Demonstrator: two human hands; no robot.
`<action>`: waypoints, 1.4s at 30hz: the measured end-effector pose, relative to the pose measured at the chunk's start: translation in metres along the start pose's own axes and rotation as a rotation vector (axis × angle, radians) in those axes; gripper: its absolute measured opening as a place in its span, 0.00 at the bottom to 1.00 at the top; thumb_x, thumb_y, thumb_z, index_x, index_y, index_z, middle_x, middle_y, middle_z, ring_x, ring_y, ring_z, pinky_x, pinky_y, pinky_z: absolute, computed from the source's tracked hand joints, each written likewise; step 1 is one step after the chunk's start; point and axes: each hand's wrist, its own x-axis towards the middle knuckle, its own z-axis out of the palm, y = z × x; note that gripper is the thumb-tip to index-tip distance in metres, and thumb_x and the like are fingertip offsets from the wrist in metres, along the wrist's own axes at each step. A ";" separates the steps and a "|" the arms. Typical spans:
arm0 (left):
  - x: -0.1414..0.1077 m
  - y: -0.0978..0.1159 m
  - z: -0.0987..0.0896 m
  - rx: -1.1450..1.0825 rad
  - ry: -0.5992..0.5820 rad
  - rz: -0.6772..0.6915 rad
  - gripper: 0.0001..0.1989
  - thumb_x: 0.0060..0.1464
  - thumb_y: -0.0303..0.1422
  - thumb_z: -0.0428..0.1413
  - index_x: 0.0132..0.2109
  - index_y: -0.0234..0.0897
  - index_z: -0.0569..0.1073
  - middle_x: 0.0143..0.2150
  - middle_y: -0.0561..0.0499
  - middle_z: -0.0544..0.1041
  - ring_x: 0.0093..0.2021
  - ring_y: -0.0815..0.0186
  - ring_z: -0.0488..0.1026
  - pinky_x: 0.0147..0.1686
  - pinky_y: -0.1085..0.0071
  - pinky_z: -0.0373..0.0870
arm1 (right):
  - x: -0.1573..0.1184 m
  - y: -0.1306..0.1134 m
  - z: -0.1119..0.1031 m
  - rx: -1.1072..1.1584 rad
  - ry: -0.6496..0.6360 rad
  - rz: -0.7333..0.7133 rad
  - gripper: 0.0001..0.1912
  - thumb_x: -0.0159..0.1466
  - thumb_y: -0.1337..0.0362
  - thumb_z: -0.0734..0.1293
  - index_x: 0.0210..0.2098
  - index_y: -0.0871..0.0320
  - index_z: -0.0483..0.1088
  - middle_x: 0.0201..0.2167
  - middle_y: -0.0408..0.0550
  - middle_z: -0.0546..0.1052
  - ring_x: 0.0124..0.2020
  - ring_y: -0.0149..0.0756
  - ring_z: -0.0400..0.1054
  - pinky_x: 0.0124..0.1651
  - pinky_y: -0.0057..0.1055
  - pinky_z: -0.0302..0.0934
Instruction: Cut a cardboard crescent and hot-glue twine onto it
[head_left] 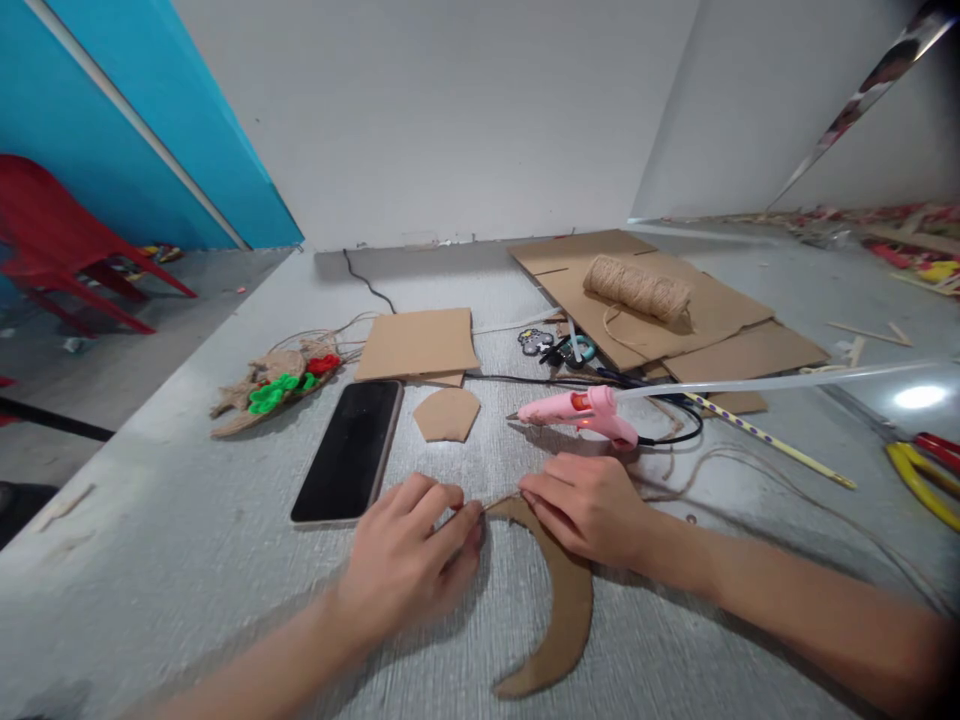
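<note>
A crescent cut from brown cardboard [568, 610] lies on the table, its upper tip between my hands. A short stretch of jute twine [500, 502] runs along that tip. My left hand [412, 545] is closed in a pinch at the twine's left end, by the crescent's point. With fingertips closed on the twine, my right hand [589, 505] rests over the crescent's upper edge. From behind the right hand, loose twine trails off to the right. A pink glue gun [577, 412] lies just beyond the right hand, a long clear glue stick in its back.
A black phone [349, 455] and a small cardboard piece [447, 414] lie beyond my left hand. Further back are a cardboard rectangle [416, 343], a twine craft with green and red flowers [283, 392], a twine roll [636, 288] on cardboard sheets, a pencil [772, 440] and yellow-handled pliers [919, 480].
</note>
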 end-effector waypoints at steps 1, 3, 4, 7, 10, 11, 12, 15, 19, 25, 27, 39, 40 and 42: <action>0.000 0.000 0.000 0.002 0.003 -0.004 0.05 0.56 0.28 0.54 0.39 0.35 0.75 0.31 0.48 0.74 0.30 0.62 0.66 0.27 0.67 0.64 | 0.000 0.000 0.000 0.006 0.004 0.000 0.17 0.71 0.64 0.55 0.36 0.60 0.74 0.24 0.44 0.71 0.26 0.32 0.62 0.29 0.31 0.47; 0.001 0.001 0.001 0.012 0.005 -0.014 0.06 0.56 0.30 0.56 0.40 0.35 0.75 0.31 0.48 0.74 0.31 0.61 0.66 0.27 0.67 0.64 | 0.000 0.000 -0.001 0.018 0.012 0.002 0.17 0.71 0.64 0.54 0.37 0.60 0.74 0.24 0.44 0.71 0.26 0.32 0.62 0.29 0.31 0.48; 0.001 0.001 0.002 0.017 0.001 -0.022 0.06 0.56 0.31 0.56 0.41 0.35 0.75 0.32 0.48 0.75 0.32 0.61 0.66 0.28 0.66 0.65 | 0.001 0.000 -0.001 0.022 0.012 0.004 0.18 0.72 0.64 0.54 0.37 0.60 0.74 0.25 0.45 0.71 0.27 0.32 0.62 0.30 0.31 0.48; 0.000 0.000 0.006 0.000 -0.028 -0.045 0.08 0.57 0.32 0.56 0.43 0.35 0.74 0.37 0.46 0.76 0.36 0.59 0.69 0.33 0.64 0.66 | 0.002 -0.001 -0.002 0.021 0.004 0.005 0.19 0.72 0.63 0.53 0.38 0.60 0.74 0.25 0.45 0.72 0.27 0.33 0.62 0.30 0.31 0.49; 0.001 -0.001 0.007 -0.043 -0.070 -0.040 0.08 0.59 0.32 0.55 0.45 0.37 0.74 0.42 0.47 0.77 0.42 0.58 0.71 0.38 0.62 0.65 | 0.002 -0.001 -0.002 0.014 0.000 0.005 0.19 0.72 0.63 0.53 0.38 0.60 0.74 0.26 0.45 0.72 0.28 0.33 0.62 0.30 0.31 0.49; 0.001 -0.002 0.007 -0.050 -0.073 -0.032 0.08 0.60 0.32 0.55 0.45 0.37 0.74 0.42 0.48 0.77 0.42 0.58 0.71 0.38 0.62 0.65 | 0.002 -0.001 -0.002 0.014 0.001 0.004 0.19 0.72 0.63 0.53 0.38 0.60 0.74 0.26 0.45 0.72 0.28 0.33 0.62 0.30 0.31 0.49; 0.001 -0.002 0.007 -0.052 -0.070 -0.025 0.07 0.60 0.32 0.55 0.45 0.37 0.74 0.42 0.49 0.78 0.42 0.58 0.71 0.39 0.63 0.64 | 0.003 -0.001 -0.002 0.015 0.003 0.002 0.19 0.72 0.63 0.53 0.37 0.60 0.74 0.26 0.45 0.72 0.28 0.33 0.62 0.30 0.31 0.49; 0.003 -0.002 0.007 -0.040 -0.050 -0.020 0.06 0.60 0.32 0.56 0.43 0.37 0.75 0.40 0.49 0.78 0.42 0.59 0.71 0.38 0.64 0.64 | 0.003 -0.002 -0.003 0.021 0.010 -0.015 0.19 0.72 0.62 0.53 0.36 0.60 0.74 0.25 0.45 0.72 0.28 0.33 0.62 0.30 0.31 0.50; 0.003 -0.002 0.006 -0.037 -0.048 -0.043 0.04 0.59 0.32 0.56 0.40 0.39 0.76 0.39 0.49 0.77 0.41 0.60 0.71 0.37 0.65 0.63 | 0.003 -0.002 -0.005 0.033 0.018 -0.045 0.21 0.72 0.62 0.53 0.33 0.60 0.74 0.24 0.45 0.71 0.27 0.33 0.62 0.30 0.31 0.51; 0.002 -0.001 0.008 -0.065 -0.059 -0.045 0.06 0.61 0.30 0.54 0.38 0.38 0.76 0.39 0.49 0.77 0.39 0.60 0.69 0.35 0.65 0.60 | 0.002 -0.002 -0.006 0.056 0.039 -0.086 0.21 0.72 0.62 0.54 0.29 0.60 0.73 0.24 0.45 0.71 0.27 0.32 0.61 0.29 0.30 0.52; 0.002 -0.001 0.009 -0.065 -0.058 -0.045 0.07 0.61 0.29 0.54 0.38 0.38 0.76 0.39 0.49 0.77 0.39 0.60 0.69 0.35 0.65 0.60 | 0.001 -0.002 -0.006 0.069 0.043 -0.094 0.22 0.72 0.62 0.54 0.28 0.60 0.72 0.24 0.45 0.72 0.26 0.31 0.61 0.30 0.30 0.52; 0.006 0.003 0.009 -0.069 -0.044 -0.075 0.07 0.59 0.28 0.54 0.34 0.38 0.76 0.37 0.49 0.77 0.38 0.60 0.69 0.35 0.65 0.60 | -0.002 0.000 -0.016 0.160 -0.103 0.058 0.12 0.68 0.66 0.59 0.36 0.60 0.74 0.29 0.46 0.73 0.31 0.33 0.64 0.33 0.30 0.55; 0.007 0.004 0.009 -0.069 -0.040 -0.075 0.07 0.58 0.27 0.54 0.34 0.38 0.76 0.37 0.49 0.77 0.38 0.60 0.69 0.35 0.65 0.60 | -0.004 0.000 -0.017 0.168 -0.124 0.081 0.11 0.67 0.67 0.60 0.38 0.59 0.74 0.31 0.46 0.74 0.32 0.33 0.65 0.34 0.30 0.55; 0.007 0.005 0.009 -0.067 -0.032 -0.074 0.07 0.58 0.27 0.54 0.33 0.39 0.76 0.37 0.50 0.76 0.38 0.61 0.68 0.35 0.65 0.59 | -0.009 0.001 -0.019 0.172 -0.154 0.120 0.10 0.66 0.69 0.60 0.40 0.58 0.74 0.33 0.46 0.73 0.33 0.33 0.66 0.34 0.30 0.56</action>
